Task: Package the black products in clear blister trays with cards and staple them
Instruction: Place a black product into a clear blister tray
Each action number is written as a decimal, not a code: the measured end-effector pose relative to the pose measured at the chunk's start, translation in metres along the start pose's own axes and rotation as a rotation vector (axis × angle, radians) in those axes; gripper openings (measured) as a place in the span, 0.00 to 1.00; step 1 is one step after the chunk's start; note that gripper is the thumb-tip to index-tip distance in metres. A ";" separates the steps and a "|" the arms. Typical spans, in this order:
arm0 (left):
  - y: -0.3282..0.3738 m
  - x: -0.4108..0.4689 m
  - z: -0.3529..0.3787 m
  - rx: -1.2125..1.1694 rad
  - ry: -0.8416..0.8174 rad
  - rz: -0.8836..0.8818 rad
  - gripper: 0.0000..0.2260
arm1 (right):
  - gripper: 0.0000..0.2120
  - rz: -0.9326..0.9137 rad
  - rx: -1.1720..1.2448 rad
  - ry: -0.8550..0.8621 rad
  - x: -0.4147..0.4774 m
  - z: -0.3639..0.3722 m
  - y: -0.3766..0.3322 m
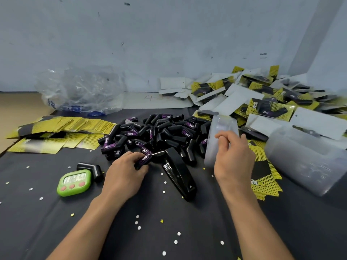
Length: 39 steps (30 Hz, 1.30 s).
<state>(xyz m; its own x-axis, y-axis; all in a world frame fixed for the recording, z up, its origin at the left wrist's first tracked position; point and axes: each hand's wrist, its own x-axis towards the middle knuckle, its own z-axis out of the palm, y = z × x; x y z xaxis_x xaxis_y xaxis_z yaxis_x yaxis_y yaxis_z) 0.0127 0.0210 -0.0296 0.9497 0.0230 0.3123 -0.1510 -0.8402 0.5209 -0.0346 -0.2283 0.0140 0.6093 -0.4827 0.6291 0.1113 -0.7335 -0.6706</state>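
1. Black and elbow-shaped, a rubbery product [143,159] with a purple label reading "TAPER" sits in the grip of the left hand [127,169], whose fingers curl round it. It is at the near edge of the heap of black products [159,132] just beyond that grip.
2. The right hand [232,156] pinches the rim of a nested stack of clear blister trays [219,128], though its grip is blurred. A second, longer tray stack [304,162] lies on its side to the right of this grip.
3. Sealed blister packs [266,107], each holding a black piece over a yellow card, pile up beyond the right grip. Some show white backs.
4. A crumpled clear plastic bag [78,89] sits far beyond the left grip. I cannot tell what is in it.
5. Yellow-and-black dotted cards [65,126] fan out left of the left grip. One card [262,179] under the right grip reads "PROTAPER".
6. Between the grips a glossy black stapler [178,175] lies on the black tabletop [169,231], which is strewn with small paper dots. A green timer [74,182] with red buttons lies left of the left grip.
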 end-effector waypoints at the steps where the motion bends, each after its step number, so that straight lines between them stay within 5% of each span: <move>1: 0.000 0.000 0.000 -0.004 -0.001 -0.001 0.13 | 0.10 -0.005 0.017 0.010 0.001 0.000 0.000; 11: 0.001 -0.002 0.001 -0.072 0.035 0.016 0.13 | 0.13 -0.036 -0.087 -0.086 0.013 -0.001 0.006; 18: 0.013 -0.011 0.004 -0.162 0.082 0.105 0.13 | 0.20 0.023 -0.312 -0.379 0.029 -0.006 0.008; 24: 0.012 -0.010 0.008 -0.154 0.067 0.117 0.13 | 0.11 0.000 -0.217 -0.429 0.027 -0.006 0.007; 32: 0.011 -0.009 0.011 -0.146 0.064 0.116 0.13 | 0.13 0.031 -0.103 -0.517 0.030 -0.018 0.010; 36: 0.010 -0.009 0.012 -0.136 0.063 0.111 0.14 | 0.23 0.037 -0.110 -0.574 0.026 -0.021 0.011; 39: 0.010 -0.009 0.011 -0.137 0.062 0.112 0.14 | 0.19 0.074 -0.063 -0.577 0.028 -0.023 0.015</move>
<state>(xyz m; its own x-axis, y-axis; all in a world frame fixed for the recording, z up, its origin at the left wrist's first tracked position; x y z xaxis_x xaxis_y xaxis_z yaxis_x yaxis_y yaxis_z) 0.0061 0.0063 -0.0364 0.9069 -0.0294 0.4204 -0.2946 -0.7575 0.5825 -0.0338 -0.2641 0.0305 0.9447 -0.2078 0.2536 0.0159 -0.7435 -0.6686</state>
